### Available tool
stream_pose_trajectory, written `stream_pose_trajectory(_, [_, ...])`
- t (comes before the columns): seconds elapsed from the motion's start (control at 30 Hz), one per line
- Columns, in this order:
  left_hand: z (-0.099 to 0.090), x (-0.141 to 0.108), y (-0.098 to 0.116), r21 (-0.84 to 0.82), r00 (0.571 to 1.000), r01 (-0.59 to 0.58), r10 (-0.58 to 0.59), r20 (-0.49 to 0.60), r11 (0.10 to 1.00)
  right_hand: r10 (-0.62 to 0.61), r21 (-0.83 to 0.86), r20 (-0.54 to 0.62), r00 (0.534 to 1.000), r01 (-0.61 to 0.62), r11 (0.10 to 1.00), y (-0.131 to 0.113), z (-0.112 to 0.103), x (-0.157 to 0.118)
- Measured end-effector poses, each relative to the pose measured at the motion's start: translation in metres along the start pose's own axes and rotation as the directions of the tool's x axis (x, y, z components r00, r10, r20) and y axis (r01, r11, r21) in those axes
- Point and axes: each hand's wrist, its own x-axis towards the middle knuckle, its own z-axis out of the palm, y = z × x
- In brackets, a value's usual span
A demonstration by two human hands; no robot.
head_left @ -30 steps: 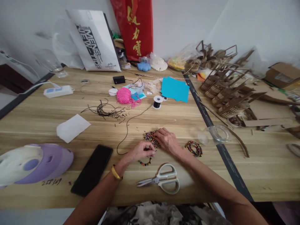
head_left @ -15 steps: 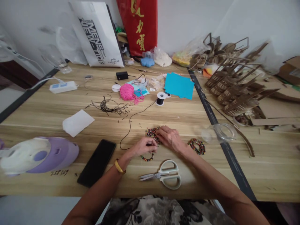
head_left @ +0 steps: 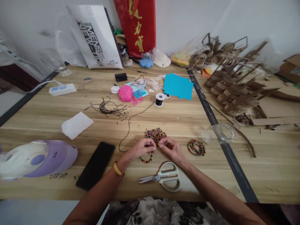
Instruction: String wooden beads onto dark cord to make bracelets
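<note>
My left hand [head_left: 143, 148] pinches the black cord [head_left: 129, 125], and a short string of colourful beads [head_left: 146, 161] hangs beneath its fingers. Close beside it, my right hand [head_left: 170, 148] has thumb and forefinger pressed together on a small bead [head_left: 159, 144], right at the left fingertips. Just beyond both hands lies a pile of loose multicoloured beads [head_left: 155, 134]. The cord runs back across the table to a white spool [head_left: 159, 100] wound with black. Finished-looking bead loops [head_left: 196, 147] rest to the right of my right hand.
White-handled scissors [head_left: 161, 177] lie near the front edge, with a black phone [head_left: 95, 165] to their left. A purple-and-white appliance [head_left: 51, 157] stands far left. Black cord scraps [head_left: 109, 107], pink yarn [head_left: 126, 93] and blue sheets [head_left: 178, 86] lie farther back. Brown woven baskets [head_left: 231, 90] stand right.
My right hand has come away from the bead pile, toward me, and now meets the left fingertips. More of the pile shows. My left hand stays nearly in place.
</note>
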Motion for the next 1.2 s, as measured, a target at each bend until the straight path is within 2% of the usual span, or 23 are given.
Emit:
stream_pose_trajectory(0.13, [0.0003,0.0002,0.0004,0.012,1.0,0.001,-0.001,0.002,1.0,0.063,0.028,-0.008,0.998,-0.062,0.998,0.0049,0.0025,-0.0015])
stream_pose_trajectory(0.3, [-0.0003,0.0002,-0.0019,0.022,1.0,-0.015,0.014,0.006,1.0,0.032,0.019,0.027,0.999,-0.032,0.999,0.0041,0.0013,-0.0002])
stream_pose_trajectory(0.53, [0.0014,-0.0017,0.0056,-0.001,1.0,0.011,-0.011,-0.007,1.0,0.083,0.035,0.08,0.993,-0.086,0.996,0.0036,-0.0019,0.0001])
stream_pose_trajectory(1.2, [0.0011,0.0004,0.0018,-0.002,1.0,0.025,-0.025,-0.016,1.0,0.077,0.047,0.097,0.992,-0.082,0.996,0.0058,-0.0052,0.0022])
